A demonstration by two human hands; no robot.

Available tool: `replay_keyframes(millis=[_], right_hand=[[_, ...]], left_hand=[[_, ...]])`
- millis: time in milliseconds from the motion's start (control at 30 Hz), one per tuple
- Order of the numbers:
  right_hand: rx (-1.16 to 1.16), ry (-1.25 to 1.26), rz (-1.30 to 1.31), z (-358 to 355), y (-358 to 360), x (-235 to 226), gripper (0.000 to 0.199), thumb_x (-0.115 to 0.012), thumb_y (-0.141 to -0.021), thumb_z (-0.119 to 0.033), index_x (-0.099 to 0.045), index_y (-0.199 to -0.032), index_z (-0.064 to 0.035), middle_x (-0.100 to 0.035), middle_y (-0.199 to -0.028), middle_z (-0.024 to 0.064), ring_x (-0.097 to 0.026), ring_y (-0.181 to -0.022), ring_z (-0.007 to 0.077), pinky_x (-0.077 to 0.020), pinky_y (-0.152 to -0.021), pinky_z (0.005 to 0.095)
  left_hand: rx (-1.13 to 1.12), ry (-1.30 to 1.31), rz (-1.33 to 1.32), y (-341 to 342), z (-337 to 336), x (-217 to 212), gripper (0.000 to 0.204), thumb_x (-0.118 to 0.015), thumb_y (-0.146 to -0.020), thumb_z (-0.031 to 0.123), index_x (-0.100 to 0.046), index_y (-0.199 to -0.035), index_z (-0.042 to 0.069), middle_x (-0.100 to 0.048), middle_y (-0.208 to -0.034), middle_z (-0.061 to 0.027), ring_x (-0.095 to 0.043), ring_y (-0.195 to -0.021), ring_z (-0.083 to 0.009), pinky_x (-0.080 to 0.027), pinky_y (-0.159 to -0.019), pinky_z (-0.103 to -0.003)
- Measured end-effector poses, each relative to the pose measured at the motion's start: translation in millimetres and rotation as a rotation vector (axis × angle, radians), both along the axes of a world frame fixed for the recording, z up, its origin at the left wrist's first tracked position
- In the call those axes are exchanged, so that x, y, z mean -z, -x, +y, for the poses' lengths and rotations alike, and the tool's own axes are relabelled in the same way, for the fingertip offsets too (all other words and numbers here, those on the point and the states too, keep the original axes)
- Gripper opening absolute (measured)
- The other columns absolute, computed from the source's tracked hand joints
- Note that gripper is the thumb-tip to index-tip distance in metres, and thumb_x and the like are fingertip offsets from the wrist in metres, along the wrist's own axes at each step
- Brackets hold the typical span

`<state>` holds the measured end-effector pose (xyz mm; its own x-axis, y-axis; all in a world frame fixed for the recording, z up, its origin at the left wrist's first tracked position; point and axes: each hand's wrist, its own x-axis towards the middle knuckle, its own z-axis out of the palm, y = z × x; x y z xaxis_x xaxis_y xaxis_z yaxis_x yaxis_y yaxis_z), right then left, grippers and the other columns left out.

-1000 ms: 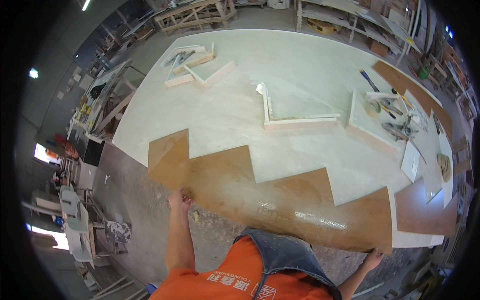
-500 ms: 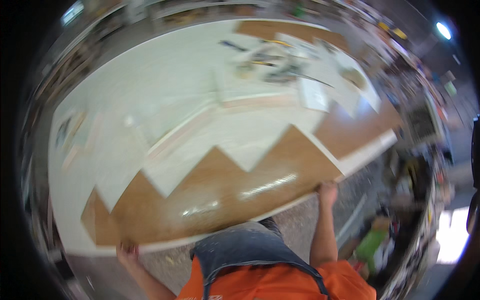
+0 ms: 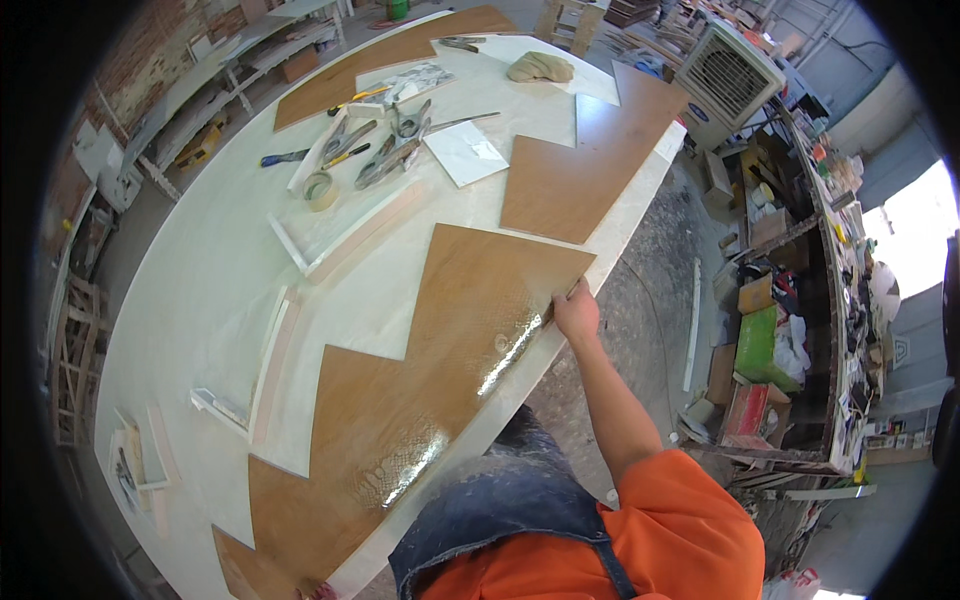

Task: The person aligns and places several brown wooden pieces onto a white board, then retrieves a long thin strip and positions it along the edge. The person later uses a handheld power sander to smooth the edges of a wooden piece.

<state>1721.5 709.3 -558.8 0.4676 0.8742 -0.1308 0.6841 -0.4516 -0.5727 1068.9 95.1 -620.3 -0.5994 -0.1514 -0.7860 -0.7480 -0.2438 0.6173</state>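
A long brown glossy panel with a stepped zigzag far edge lies on a large white table. My right hand is closed around the near edge of this panel, by its right corner. Down at the bottom rim of the view, only the fingertips of my left hand show, at the panel's other end; the rest of that hand is cut off. Beyond the right end, across a narrow white gap, lies a second brown panel. Light glares off the panel's wrinkled, shiny surface.
Farther back lie a tape roll, scissors, a white tile and a cloth. White angled strips rest mid-table. An air cooler and a cluttered shelf stand on the right.
The view has swung to the right and sharpened. My left hand has slid to the bottom rim of the picture. My right hand stays at the panel's right corner.
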Motion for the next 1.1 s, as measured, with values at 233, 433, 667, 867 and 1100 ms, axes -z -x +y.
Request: replay_keyframes(millis=[233, 433, 667, 867, 1100], right_hand=[[0.003, -0.006, 0.078, 10.1, 9.5, -2.1, 0.060, -0.066, -0.085, -0.025, -0.047, -0.139, -0.0054, -0.069, -0.113, 0.0263, -0.066, -0.105, 0.0434, -0.0522, -0.091, 0.0491], [-0.036, -0.024, 0.066, 17.9, 19.1, 0.9, 0.064, -0.066, -0.085, -0.022, -0.039, -0.139, 0.0001, -0.070, -0.105, 0.0270, -0.067, -0.099, 0.0437, -0.0534, -0.087, 0.0495], [-0.024, -0.013, 0.052, 21.6, 20.8, -0.4, 0.065, -0.069, -0.084, -0.023, -0.042, -0.138, 0.0016, -0.070, -0.103, 0.0264, -0.068, -0.098, 0.0431, -0.0535, -0.086, 0.0490], [-0.015, -0.023, 0.077, 23.6, 15.6, 12.0, 0.069, -0.071, -0.081, -0.024, -0.044, -0.140, -0.0014, -0.071, -0.098, 0.0237, -0.069, -0.093, 0.0403, -0.0539, -0.083, 0.0470], [-0.040, -0.010, 0.117, 22.1, 16.4, 9.5, 0.072, -0.069, -0.083, -0.026, -0.039, -0.143, 0.0017, -0.070, -0.101, 0.0252, -0.068, -0.097, 0.0419, -0.0541, -0.085, 0.0473]], left_hand=[[0.102, -0.273, 0.049, -7.4, 36.2, -17.4, 0.023, -0.045, -0.093, 0.026, -0.047, -0.074, 0.014, -0.048, -0.064, -0.0013, -0.049, -0.057, -0.0188, -0.044, -0.057, -0.046], [0.146, -0.290, 0.046, 3.0, 48.4, -27.5, 0.024, -0.043, -0.089, 0.018, -0.039, -0.065, 0.016, -0.042, -0.060, -0.0002, -0.042, -0.049, -0.0169, -0.038, -0.048, -0.033], [0.167, -0.298, 0.072, 6.7, 59.8, -25.5, 0.018, -0.046, -0.087, 0.015, -0.039, -0.071, 0.013, -0.045, -0.064, -0.0017, -0.043, -0.052, -0.0179, -0.039, -0.050, -0.030], [0.217, -0.242, 0.089, 4.4, 83.0, -28.1, 0.009, -0.049, -0.086, 0.014, -0.043, -0.082, 0.009, -0.049, -0.071, -0.0041, -0.047, -0.060, -0.0194, -0.042, -0.056, -0.032], [0.276, -0.054, 0.157, -1.5, 126.8, -30.1, 0.013, -0.052, -0.086, 0.012, -0.048, -0.094, 0.003, -0.054, -0.080, -0.0068, -0.051, -0.069, -0.0211, -0.045, -0.063, -0.034]])
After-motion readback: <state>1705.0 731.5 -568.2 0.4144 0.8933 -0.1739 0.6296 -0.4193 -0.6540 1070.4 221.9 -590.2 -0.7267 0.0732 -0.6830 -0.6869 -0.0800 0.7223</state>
